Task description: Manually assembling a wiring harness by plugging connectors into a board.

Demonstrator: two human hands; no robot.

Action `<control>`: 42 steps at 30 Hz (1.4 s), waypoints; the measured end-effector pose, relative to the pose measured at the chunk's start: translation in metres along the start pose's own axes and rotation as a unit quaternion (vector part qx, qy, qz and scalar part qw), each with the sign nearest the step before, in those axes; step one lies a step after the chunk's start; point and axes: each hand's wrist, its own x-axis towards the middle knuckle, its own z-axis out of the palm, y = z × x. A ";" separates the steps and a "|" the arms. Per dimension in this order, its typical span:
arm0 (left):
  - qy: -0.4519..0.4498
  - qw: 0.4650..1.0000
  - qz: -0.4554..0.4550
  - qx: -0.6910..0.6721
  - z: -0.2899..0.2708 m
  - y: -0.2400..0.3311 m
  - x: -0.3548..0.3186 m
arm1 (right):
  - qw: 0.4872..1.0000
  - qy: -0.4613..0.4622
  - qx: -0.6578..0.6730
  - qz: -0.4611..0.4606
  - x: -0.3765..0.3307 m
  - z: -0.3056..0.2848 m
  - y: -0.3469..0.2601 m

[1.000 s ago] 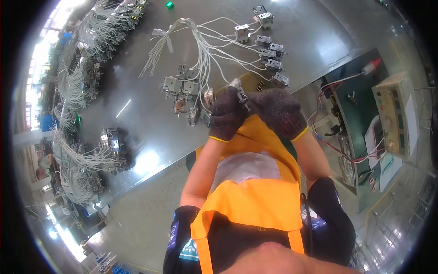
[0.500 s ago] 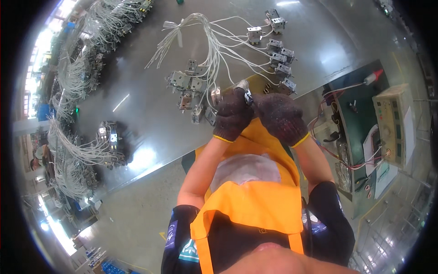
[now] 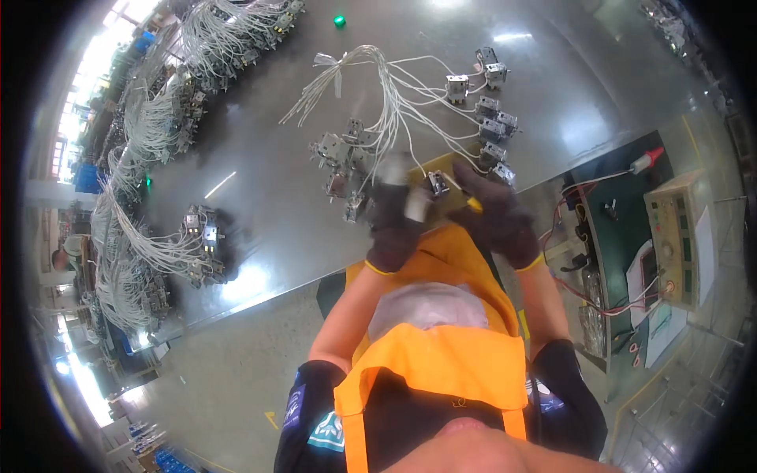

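Grey steel tabletop (image 3: pixel 260 158), dark-gloved hands at its near edge. Left hand (image 3: pixel 394 225) grip closed on a blurred pale tool (image 3: pixel 406 197). Right hand (image 3: pixel 497 213) fingers pinch a small metal part (image 3: pixel 436 183) on a yellow block (image 3: pixel 441 169). Wired parts (image 3: pixel 493 130) lie just far of the hands, more (image 3: pixel 339 162) to the left. Tester box (image 3: pixel 678 240) far right.

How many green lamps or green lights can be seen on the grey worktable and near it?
2. One green light sits at the far edge of the worktable; another green light glows at the left among the wire bundles. Others may be hidden.
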 end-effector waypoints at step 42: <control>-0.071 0.964 -0.143 -0.214 0.009 -0.011 0.002 | 0.961 -0.012 0.191 0.198 -0.008 -0.047 0.080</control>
